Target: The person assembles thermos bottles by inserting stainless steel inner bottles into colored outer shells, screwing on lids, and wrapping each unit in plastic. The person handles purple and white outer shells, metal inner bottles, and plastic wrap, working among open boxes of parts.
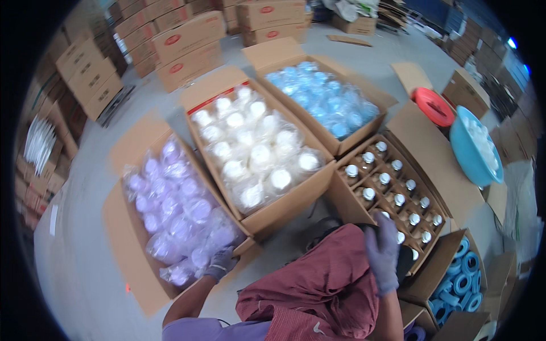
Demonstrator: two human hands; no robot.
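1. Stacked brown cartons (190, 51) are seen across a grey floor (74, 238), where open cartons are set around a person in dark red trousers (318, 273).
2. Purple round-topped pieces (200, 210), each wrapped in clear plastic, are packed in the left carton (122, 227). At its near right corner the gloved left hand (222, 262) is placed; whether its fingers are clamped on carton or wrapping cannot be told.
3. Silver-capped bottles (399, 199) are held upright in a divided carton (348, 199) on the right. By its near left side the gloved right hand (383, 250) is raised and blurred; whether its fingers are apart or together cannot be told.
4. Light weight and slippery, crinkling film may be expected of the purple pieces; they are best gripped around the body, through the plastic. Stiffer, heavier bottles are probably best lifted by the neck, below the cap.
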